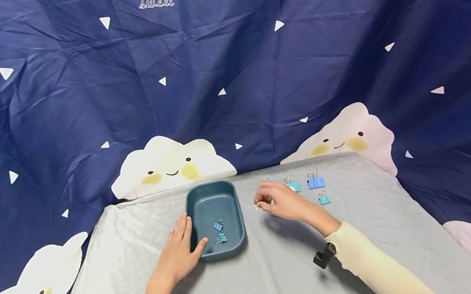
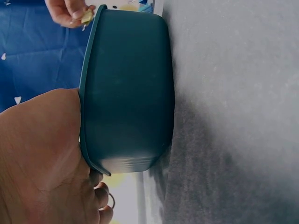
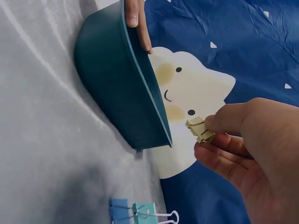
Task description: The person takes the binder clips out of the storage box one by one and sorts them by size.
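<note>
Between thumb and fingers, my right hand [image 1: 283,202] pinches a small yellow binder clip [image 3: 201,129], held above the cloth just right of a dark teal plastic box [image 1: 241,214]. In the left wrist view the yellow clip shows past the box's far end. My left hand [image 1: 178,255] rests on the box's left rim, fingers fairly straight along the side and thumb over the near edge. Inside the box lie a small blue binder clip [image 1: 218,226] and small green binder clip [image 1: 221,238] near the front right.
Right of my right hand on the grey cloth [image 1: 301,265] stand a large blue binder clip [image 1: 315,183], a teal binder clip [image 1: 294,187] and a smaller teal one. A wire handle shows behind my right hand, its body hidden. A dark blue curtain [image 1: 225,61] hangs behind.
</note>
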Available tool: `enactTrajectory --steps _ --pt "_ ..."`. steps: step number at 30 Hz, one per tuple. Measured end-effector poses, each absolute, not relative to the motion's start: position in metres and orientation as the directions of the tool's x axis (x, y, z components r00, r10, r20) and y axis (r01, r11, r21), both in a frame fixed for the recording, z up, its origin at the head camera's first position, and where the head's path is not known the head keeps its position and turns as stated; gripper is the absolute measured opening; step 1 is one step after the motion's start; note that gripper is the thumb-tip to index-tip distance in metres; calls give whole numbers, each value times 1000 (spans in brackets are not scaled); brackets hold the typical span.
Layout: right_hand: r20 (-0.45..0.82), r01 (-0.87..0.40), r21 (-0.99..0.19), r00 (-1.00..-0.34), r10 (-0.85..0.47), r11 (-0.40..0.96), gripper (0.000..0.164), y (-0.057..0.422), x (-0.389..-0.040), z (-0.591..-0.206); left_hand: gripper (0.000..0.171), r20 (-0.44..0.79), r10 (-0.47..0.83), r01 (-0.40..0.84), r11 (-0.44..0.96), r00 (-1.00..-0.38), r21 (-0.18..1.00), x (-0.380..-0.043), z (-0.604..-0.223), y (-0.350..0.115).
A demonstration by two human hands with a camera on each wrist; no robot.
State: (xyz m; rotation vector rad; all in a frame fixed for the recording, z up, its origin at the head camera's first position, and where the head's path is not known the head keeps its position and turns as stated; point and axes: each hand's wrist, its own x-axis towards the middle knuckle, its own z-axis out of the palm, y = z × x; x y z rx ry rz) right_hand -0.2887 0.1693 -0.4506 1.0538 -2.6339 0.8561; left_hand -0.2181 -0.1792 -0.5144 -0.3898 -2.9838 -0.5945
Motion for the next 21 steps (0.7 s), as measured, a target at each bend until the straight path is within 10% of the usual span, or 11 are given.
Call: enactTrajectory --steps 21 --pt "300 -602 -487 -795 -526 632 8 208 -268 -486 88 113 229 255 895 -967 366 -217 -512 -179"
